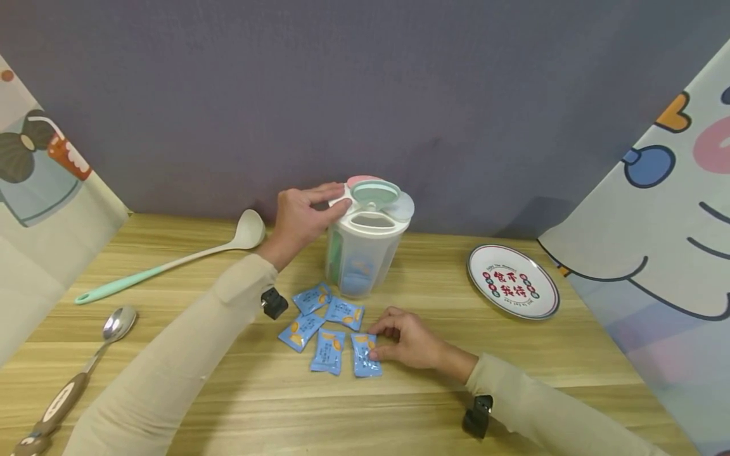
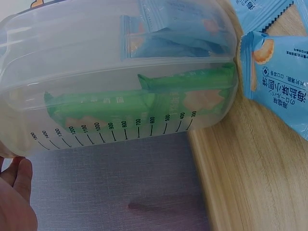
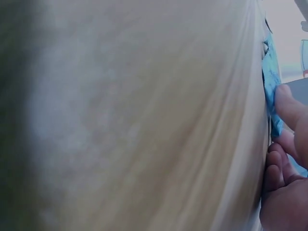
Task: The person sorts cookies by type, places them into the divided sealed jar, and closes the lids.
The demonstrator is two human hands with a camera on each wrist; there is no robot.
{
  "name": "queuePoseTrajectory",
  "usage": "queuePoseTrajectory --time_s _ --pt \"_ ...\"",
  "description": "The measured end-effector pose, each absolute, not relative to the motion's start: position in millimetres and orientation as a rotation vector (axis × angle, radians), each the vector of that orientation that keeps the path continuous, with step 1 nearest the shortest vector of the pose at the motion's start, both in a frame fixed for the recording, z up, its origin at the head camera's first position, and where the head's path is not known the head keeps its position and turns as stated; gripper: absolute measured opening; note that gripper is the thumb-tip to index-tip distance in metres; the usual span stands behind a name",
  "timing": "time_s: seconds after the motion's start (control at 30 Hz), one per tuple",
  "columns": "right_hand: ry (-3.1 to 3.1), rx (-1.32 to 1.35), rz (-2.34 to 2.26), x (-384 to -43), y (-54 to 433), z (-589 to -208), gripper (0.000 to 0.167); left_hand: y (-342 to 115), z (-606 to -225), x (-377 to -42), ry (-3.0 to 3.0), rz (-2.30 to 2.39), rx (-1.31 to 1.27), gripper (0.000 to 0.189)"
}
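Observation:
My left hand [image 1: 305,215] grips the rim of a clear plastic storage container [image 1: 371,256] at its left side, thumb on the white lid. The container stands upright, with a green flap [image 1: 374,191] raised on its lid. Through its wall in the left wrist view show green packets [image 2: 96,108] and blue ones [image 2: 178,41] in separate compartments. Several blue biscuit packets lie on the table before it. My right hand [image 1: 412,340] pinches the rightmost biscuit packet [image 1: 366,356] between thumb and fingers; that packet lies at the table surface.
To the left lie a ladle [image 1: 171,263] with a mint handle and a metal spoon [image 1: 85,367] with a brown handle. A white plate [image 1: 533,304] with red lettering is at the right. A grey partition [image 1: 365,95] stands close behind the container.

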State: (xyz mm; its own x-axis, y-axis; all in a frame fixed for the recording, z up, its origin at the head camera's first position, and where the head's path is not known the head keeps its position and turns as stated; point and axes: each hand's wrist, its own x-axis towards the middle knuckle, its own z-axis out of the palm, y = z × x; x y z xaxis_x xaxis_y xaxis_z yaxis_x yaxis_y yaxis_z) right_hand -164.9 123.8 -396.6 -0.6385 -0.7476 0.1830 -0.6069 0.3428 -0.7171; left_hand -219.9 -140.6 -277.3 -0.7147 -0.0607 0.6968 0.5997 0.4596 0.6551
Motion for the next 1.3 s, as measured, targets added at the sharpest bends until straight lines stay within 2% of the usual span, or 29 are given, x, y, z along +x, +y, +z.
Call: queuePoseTrajectory --time_s 0.37,0.63,0.83,1.07,1.3 --pt "2.383 -1.093 -1.328 -163.8 125.2 -396.1 0.023 -139.7 -276.3 -219.5 -2.026 -1.289 -0.456 0.027" --pt "2.348 -1.052 -1.419 -151.0 121.2 -373.2 0.013 -139.3 -275.8 -219.5 -2.022 -1.298 -0.465 0.027" --pt "2.297 -1.021 -1.487 -160.2 126.5 -392.6 0.010 -139.7 -276.1 -219.0 -2.011 -1.306 -0.470 0.027" --pt "2.177 -1.093 -1.542 -159.4 130.3 -392.5 0.005 -140.9 -277.2 -220.3 -2.015 -1.309 -0.471 0.027" --pt "1.964 -1.222 -1.602 -163.6 139.9 -384.8 0.007 -141.0 -277.0 -219.4 -2.020 -1.320 -0.467 0.028"
